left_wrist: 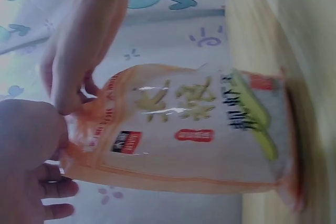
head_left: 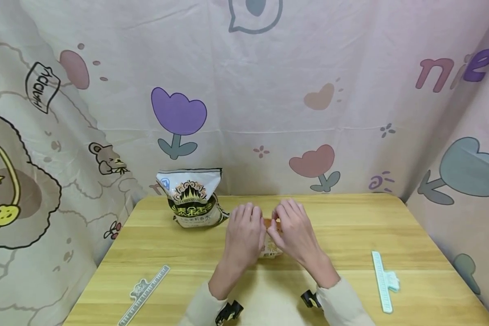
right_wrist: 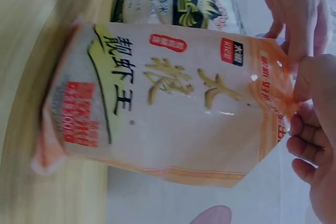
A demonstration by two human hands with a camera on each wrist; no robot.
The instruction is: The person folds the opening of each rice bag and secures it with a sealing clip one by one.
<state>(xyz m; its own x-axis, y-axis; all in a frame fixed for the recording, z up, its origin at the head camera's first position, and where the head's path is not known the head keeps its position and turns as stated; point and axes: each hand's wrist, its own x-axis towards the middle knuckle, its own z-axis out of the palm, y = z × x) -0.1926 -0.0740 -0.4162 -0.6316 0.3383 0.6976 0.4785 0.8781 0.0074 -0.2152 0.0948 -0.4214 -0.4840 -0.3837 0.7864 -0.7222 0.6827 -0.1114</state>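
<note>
Apparently, I'm at the step of working the top of the orange-edged bag (right_wrist: pixel 178 103), upright mid-table (head_left: pixel 179 276), right of the black-and-white bag (head_left: pixel 193 203); left hand (head_left: pixel 244 233) and right hand (head_left: pixel 296 232) pinch its top. Next, I judge, calls for steady, even fingers.

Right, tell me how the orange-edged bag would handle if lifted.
The orange-edged bag probably flexes: its top is crumpled at the fingers. Its shiny film may slip. Some weight is likely, since its lower body looks filled.
</note>
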